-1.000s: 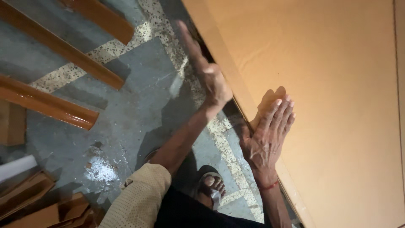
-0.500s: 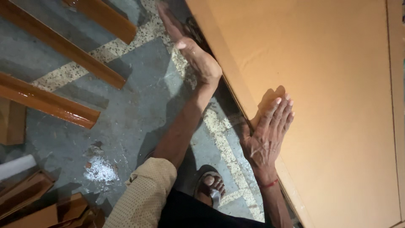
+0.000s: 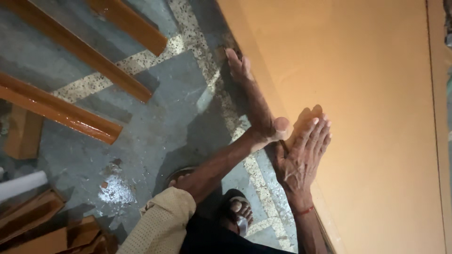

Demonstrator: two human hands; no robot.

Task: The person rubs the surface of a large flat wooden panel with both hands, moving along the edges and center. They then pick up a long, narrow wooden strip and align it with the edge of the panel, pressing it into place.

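Observation:
A large tan board (image 3: pixel 367 94) fills the right half of the head view, its long edge running diagonally over the floor. My left hand (image 3: pixel 252 101) lies stretched along that edge, fingers pointing away from me and the thumb resting on the board's face. My right hand (image 3: pixel 301 155) is pressed flat on the board just inside the edge, fingers spread, a red thread around its wrist. The two hands nearly touch at the left thumb. Neither hand holds anything.
Glossy brown wooden mouldings (image 3: pixel 70 113) lie across the grey floor (image 3: pixel 155 141) at the left, with more wood pieces (image 3: pixel 42 226) stacked at the bottom left and a white tube (image 3: pixel 21 184). My sandalled foot (image 3: pixel 238 214) stands beside the board's edge. A wet patch (image 3: pixel 115 188) shines on the floor.
My left hand has slid back along the board's edge toward me, ending close to the right hand. The right hand has stayed flat in place.

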